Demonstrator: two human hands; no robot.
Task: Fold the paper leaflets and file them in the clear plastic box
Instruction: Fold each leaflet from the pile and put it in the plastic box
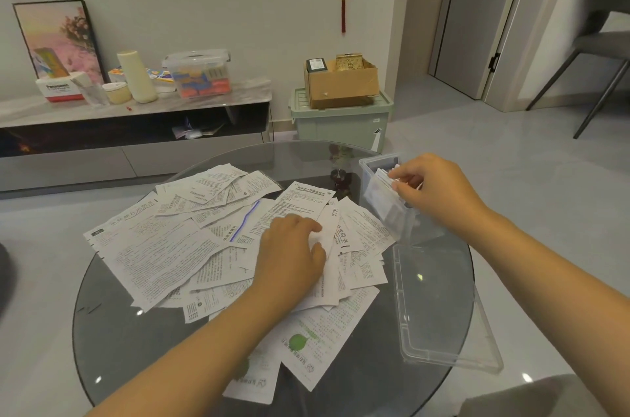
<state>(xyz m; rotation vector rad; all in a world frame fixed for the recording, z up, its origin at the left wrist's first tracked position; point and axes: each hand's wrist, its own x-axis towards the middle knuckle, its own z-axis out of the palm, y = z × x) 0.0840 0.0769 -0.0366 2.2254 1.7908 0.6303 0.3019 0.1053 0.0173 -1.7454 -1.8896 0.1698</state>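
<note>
Head view, round glass counter (112, 331) w/ loose paper leaflets (163, 246) spread in an overlapping pile across its centre. Left hand (289, 256) rests palm-down on the pile, fingers lightly curled, pressing one white leaflet (329, 229) near the pile's right side; whether it actually pinches that sheet cannot be told. Right hand (429, 191) is over the clear plastic box (370, 166) at the counter's far right edge, fingers curled, gripping the tops of folded leaflets (383, 202) that stand upright inside the box. Box lid (439, 307), clear, lies flat on the counter just in front of the box, partly overhanging the counter rim. Bkgd: low cabinet (136, 130) along the wall w/ assorted containers; green storage bin (341, 123) carrying a cardboard carton (341, 82); grey chair (606, 34) at far right.
</note>
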